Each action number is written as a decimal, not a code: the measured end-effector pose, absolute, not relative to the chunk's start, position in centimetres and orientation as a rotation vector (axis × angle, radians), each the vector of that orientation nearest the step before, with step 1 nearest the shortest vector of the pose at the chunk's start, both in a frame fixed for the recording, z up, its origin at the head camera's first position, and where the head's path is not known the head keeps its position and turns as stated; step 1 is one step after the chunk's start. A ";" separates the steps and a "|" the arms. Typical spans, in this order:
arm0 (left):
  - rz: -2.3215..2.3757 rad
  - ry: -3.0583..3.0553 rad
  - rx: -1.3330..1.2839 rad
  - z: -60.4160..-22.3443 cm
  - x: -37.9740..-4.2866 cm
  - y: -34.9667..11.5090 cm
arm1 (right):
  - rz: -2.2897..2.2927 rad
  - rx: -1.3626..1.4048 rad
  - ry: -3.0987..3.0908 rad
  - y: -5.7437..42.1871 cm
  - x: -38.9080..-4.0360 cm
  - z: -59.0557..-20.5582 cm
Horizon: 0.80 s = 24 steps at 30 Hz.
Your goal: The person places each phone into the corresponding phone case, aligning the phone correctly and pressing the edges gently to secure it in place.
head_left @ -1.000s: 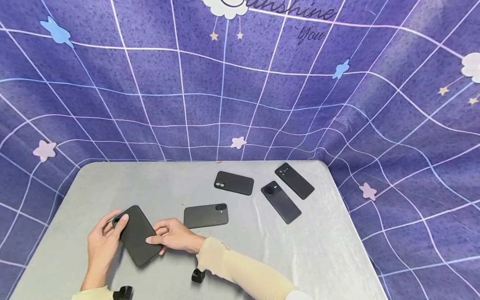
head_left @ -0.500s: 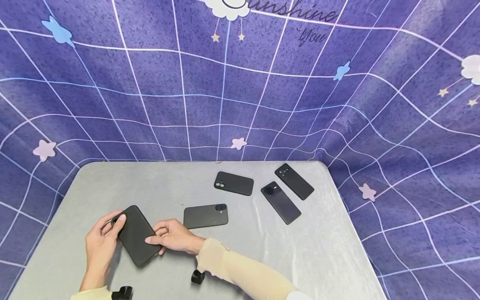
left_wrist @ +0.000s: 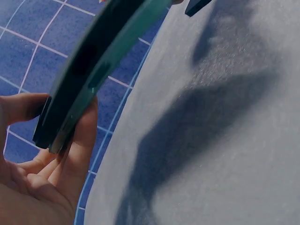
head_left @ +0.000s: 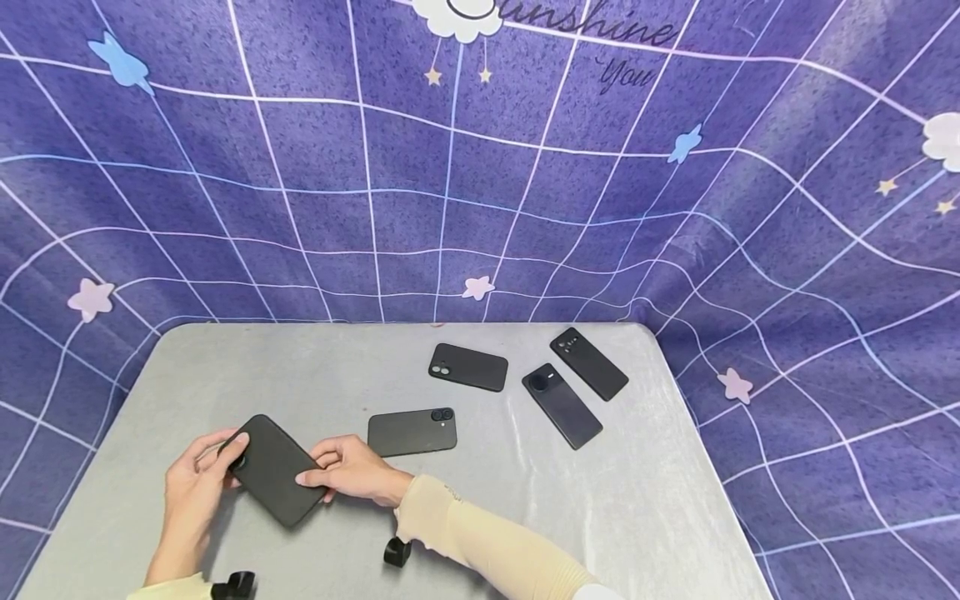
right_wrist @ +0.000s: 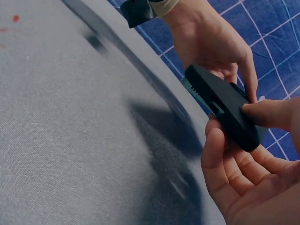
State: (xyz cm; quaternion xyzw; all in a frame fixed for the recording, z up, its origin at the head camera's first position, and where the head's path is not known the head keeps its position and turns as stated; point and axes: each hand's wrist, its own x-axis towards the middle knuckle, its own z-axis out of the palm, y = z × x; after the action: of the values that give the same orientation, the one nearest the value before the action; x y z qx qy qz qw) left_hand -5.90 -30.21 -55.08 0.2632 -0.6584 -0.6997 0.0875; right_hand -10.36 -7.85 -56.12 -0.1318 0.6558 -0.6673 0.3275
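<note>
In the head view, a black phone case (head_left: 276, 475) is held up over the left part of the table, tilted. My left hand (head_left: 187, 492) grips its upper left corner, thumb on the dark back near the camera cutout. My right hand (head_left: 354, 472) pinches the opposite long edge, thumb on top and fingers beneath. In the left wrist view a teal-edged phone (left_wrist: 124, 44) lies along the case, with a gap showing between them toward the top. The right wrist view shows the case's end with its port cutout, and a teal strip beside it.
To the right lie a dark grey phone (head_left: 412, 432) and a black case (head_left: 468, 367) with two camera holes. Farther right are a dark phone (head_left: 562, 405) with a round camera and another black case (head_left: 589, 363). A patterned purple curtain (head_left: 405, 217) borders the grey table (head_left: 645, 500).
The case has turned a little counterclockwise in both hands, and its camera cutout shows more. My left hand has shifted slightly left and down. The other phones and cases have stayed put.
</note>
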 end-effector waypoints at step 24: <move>-2.513 -1.477 0.349 -56.4 -3.8 -30.8 | -2.019 -0.090 1.545 -8.3 -12.6 -56.5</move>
State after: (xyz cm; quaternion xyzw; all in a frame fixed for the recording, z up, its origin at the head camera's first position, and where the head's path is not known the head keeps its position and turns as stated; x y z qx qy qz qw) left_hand -3.83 -30.83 -56.38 0.1184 -0.5004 -0.8515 0.1027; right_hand -12.58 -8.31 -56.53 -0.0337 0.5805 -0.7585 0.2943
